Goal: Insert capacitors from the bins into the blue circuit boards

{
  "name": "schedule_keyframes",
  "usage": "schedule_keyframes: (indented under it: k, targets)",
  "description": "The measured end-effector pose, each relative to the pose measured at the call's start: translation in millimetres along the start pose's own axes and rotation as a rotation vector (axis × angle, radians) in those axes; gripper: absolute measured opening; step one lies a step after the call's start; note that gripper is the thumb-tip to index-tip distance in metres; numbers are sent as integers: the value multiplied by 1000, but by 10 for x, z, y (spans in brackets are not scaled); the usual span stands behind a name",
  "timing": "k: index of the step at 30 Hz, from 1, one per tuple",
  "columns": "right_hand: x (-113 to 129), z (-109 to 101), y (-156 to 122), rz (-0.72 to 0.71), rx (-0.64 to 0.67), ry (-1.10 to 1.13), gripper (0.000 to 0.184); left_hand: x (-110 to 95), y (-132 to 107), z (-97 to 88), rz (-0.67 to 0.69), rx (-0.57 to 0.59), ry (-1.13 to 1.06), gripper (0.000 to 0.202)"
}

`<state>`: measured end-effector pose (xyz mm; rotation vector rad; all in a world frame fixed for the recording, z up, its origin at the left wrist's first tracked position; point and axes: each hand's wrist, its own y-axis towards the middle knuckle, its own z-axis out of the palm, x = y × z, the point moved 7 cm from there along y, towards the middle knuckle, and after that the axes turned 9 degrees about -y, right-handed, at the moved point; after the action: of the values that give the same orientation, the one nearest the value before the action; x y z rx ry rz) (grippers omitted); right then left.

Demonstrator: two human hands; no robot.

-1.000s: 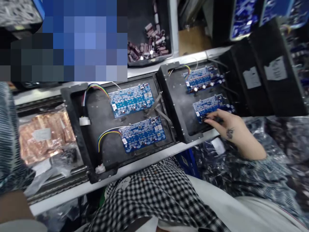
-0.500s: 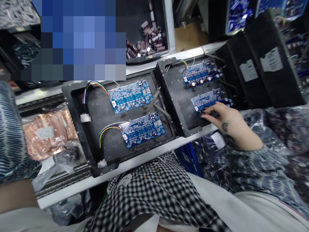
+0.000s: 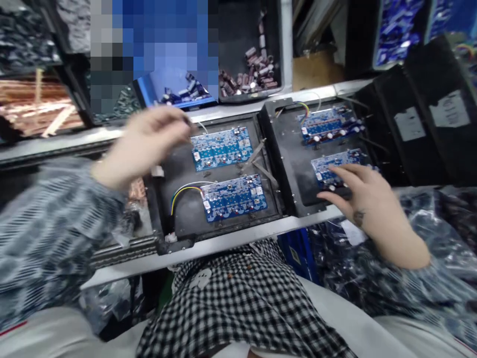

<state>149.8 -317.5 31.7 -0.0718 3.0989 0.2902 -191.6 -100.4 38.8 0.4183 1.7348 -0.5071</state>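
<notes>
Two black fixture trays lie side by side on the bench, each carrying two blue circuit boards. My right hand (image 3: 359, 196) rests on the near edge of the right tray (image 3: 286, 164). Its fingers lie over the lower right board (image 3: 330, 163) and pinch a small black part (image 3: 335, 191). My left hand (image 3: 149, 139) is raised and blurred above the far left corner of the left tray (image 3: 164, 233). Its fingertips are pinched together near the upper left board (image 3: 221, 148). The lower left board (image 3: 234, 197) has coloured wires.
A black bin of brown capacitors (image 3: 257, 74) and a blue bin (image 3: 175, 94) stand behind the trays. Copper parts (image 3: 33, 104) lie far left. Black boxes with white labels (image 3: 428, 124) stand on the right, with plastic bags of parts (image 3: 439, 233) in front.
My left hand has come up from out of view to the far corner of the left tray. My right hand stays on the lower right board. The camera view shifted.
</notes>
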Motion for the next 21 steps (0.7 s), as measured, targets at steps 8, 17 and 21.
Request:
schedule_keyframes:
  k: [8, 17, 21]
  targets:
    - [1249, -198, 826, -295, 125, 621, 33, 282, -448, 1231, -121, 458, -487, 17]
    - [1225, 78, 1205, -156, 262, 922, 7, 433, -366, 1221, -280, 386, -758, 12]
    - [953, 270, 1633, -126, 143, 563, 8, 526, -399, 1244, -447, 343, -819, 13]
